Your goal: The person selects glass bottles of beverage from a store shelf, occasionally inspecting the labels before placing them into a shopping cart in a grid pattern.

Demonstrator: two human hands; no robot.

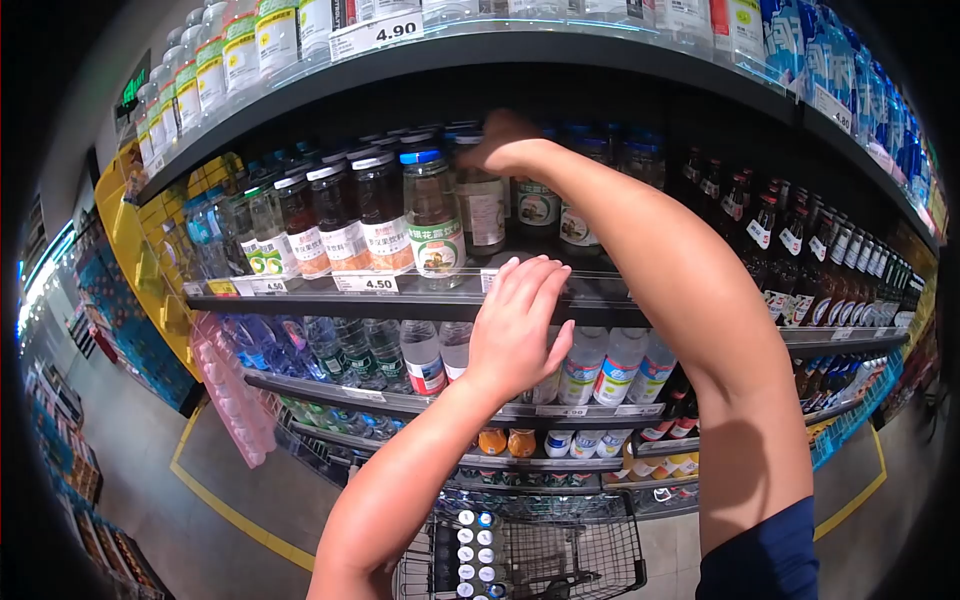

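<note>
My right hand (508, 145) reaches deep into the middle shelf, somewhat blurred. Its thumb side lies across the neck of a glass drink bottle (484, 210) whose printed back label faces me; the other fingers are mostly hidden. Just left stands a blue-capped glass bottle (432, 220) with a green and white label. My left hand (520, 325) is open, its fingers stretched up against the shelf's front edge (590, 287), with no item in it. Two similar bottles with green and white labels stand right of the bottle at my right hand.
Dark drink bottles (378, 215) with white caps fill the shelf's left part, and brown bottles (765, 235) its right. An upper shelf (560, 45) overhangs my right arm. Below are shelves of water bottles and a wire shopping cart (610, 560) holding several capped bottles (466, 555).
</note>
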